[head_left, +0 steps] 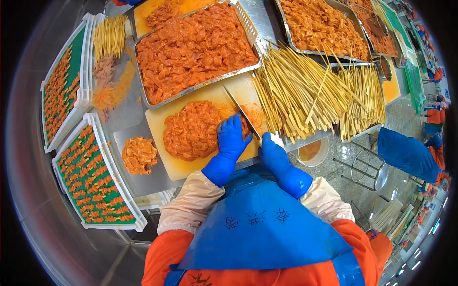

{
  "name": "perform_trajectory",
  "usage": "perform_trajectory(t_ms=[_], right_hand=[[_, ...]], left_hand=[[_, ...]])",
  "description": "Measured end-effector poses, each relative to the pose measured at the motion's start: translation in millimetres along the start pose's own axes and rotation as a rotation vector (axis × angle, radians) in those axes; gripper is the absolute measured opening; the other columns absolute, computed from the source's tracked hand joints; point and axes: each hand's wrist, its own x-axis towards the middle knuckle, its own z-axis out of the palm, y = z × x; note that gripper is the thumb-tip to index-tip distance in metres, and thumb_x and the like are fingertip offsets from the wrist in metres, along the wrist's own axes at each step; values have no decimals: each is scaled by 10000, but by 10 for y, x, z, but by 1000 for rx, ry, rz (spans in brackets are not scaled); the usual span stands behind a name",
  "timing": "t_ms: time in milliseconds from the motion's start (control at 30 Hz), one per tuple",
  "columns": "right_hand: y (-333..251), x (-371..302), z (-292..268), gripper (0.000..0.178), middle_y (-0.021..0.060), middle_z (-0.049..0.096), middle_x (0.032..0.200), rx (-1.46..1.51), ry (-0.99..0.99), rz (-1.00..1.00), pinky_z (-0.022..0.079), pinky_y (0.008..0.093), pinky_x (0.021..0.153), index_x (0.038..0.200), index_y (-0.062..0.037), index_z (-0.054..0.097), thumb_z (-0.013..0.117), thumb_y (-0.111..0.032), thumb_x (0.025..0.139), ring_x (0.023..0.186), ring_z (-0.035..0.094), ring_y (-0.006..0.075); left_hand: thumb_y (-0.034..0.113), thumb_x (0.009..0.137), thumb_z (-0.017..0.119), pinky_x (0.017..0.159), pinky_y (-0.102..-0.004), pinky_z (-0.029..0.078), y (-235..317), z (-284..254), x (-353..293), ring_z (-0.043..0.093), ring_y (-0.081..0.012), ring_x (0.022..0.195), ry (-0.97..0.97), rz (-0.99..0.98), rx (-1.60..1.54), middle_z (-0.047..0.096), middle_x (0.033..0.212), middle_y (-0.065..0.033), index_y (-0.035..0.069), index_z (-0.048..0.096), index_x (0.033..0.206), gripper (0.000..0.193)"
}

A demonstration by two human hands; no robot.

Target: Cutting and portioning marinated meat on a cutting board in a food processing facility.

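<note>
My right hand [278, 161], in a blue rubber glove, is closed around the handle of a long knife [240, 109] at the board's right side. Its narrow blade points away and to the left, edgewise over the board. My left hand [230, 145], also gloved in blue, lies with fingers stretched out and thumb apart at the right edge of a heap of orange marinated meat pieces [191, 128]. Those fingertips are close to the blade; whether they touch it I cannot tell. Under the heap is a cream cutting board [168, 164], with orange smears near the blade.
Beyond the board stands a metal tray of marinated meat [195, 47]. Bamboo skewers [300, 90] are piled at right, above a white bucket [313, 151]. At left are a small meat mound [139, 155] and white-rimmed trays of skewered meat [98, 178]. Other people work far right.
</note>
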Motion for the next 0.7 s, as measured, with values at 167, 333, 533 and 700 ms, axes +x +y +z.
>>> perform_trajectory(t_ms=[167,333,533,700], right_hand=[[107,-237,-13,197,218,464,630,-2,31,-18,351,426,479,806,-18,307,408,-95,656,582,467,358],[87,-68,41,188,226,467,637,16,17,14,357,430,506,823,-18,311,384,-86,664,589,469,365],[195,-174,124,166,217,472,596,12,104,-42,357,428,488,802,-18,308,379,-87,669,561,469,363],[85,-15,53,299,230,462,611,4,78,-40,349,418,470,888,-17,296,442,-121,648,562,465,361]], left_hand=[[261,507,598,668,-369,308,-42,53,37,396,-278,779,-23,-56,-10,419,840,-130,29,378,920,523],[249,516,588,666,-367,310,-23,91,-30,401,-275,772,11,46,-17,422,819,-126,36,397,891,472],[233,545,563,592,-366,326,-39,59,83,427,-260,701,35,7,-2,430,739,-111,67,411,789,332],[197,547,560,604,-348,346,5,3,47,433,-281,692,-96,55,-32,453,748,-125,34,430,845,364]])
